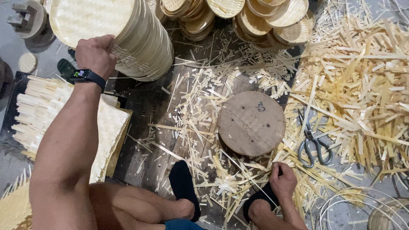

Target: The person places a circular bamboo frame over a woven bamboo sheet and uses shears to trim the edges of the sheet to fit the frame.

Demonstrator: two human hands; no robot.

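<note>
Fingers point(106, 42) of our left hand point(96, 53) are curled tight over the rim of the tall leaning stack of round woven bamboo trays point(128, 38), and the hand has firm hold of the edge of this stack at the upper left. On that wrist we wear a black smart band with a lit screen point(83, 75). Our right hand point(281, 181) is low at the right, beside our right foot in a black sock point(260, 199); its fingers are folded in, and they seem to pinch thin pale bamboo strips point(238, 170) on the floor, but we cannot tell surely what is between them. Just above this hand lies the round brown wooden disc point(251, 123) on the dark floor, with bamboo offcuts around it. Grey metal scissors point(313, 142) lie just right of the disc, blades pointing up. Behind them spreads a big heap of pale bamboo trimmings point(362, 72). More small woven bamboo trays point(272, 17) are piled at the top. Left of our arm lies a flat pile of woven bamboo mats point(38, 110). Thin wire hoops point(362, 208) rest at the lower right.
</note>
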